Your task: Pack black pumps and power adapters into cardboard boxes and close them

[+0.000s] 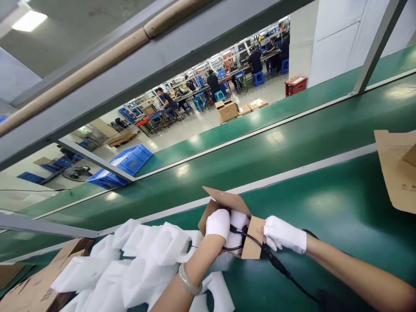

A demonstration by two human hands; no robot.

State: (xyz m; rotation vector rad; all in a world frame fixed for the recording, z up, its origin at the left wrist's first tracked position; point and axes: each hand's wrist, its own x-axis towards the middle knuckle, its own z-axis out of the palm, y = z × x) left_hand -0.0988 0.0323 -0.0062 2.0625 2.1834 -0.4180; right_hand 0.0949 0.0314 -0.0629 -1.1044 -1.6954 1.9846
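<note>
A small cardboard box (pixel 254 242) stands on the green work surface with its flaps up. My left hand (pixel 218 223), in a white glove, reaches down into it; its fingers are hidden inside. White foam (pixel 238 221) fills part of the box. Across that foam runs a black cable (pixel 277 263), which hangs out over the near side, has a thicker connector section and trails to the lower right. My right hand (pixel 282 234), also gloved, has its thumb and fingers closed on the box's right flap.
White foam inserts (pixel 139 251) are heaped on the left, beside flattened cardboard (pixel 40 279). Another cardboard box (pixel 396 173) sits at the right edge. Beyond a pale rail lies a green conveyor belt (pixel 227 170), with a blue crate (pixel 134 160) behind. Metal framing (pixel 377 50) crosses above; people sit farther back.
</note>
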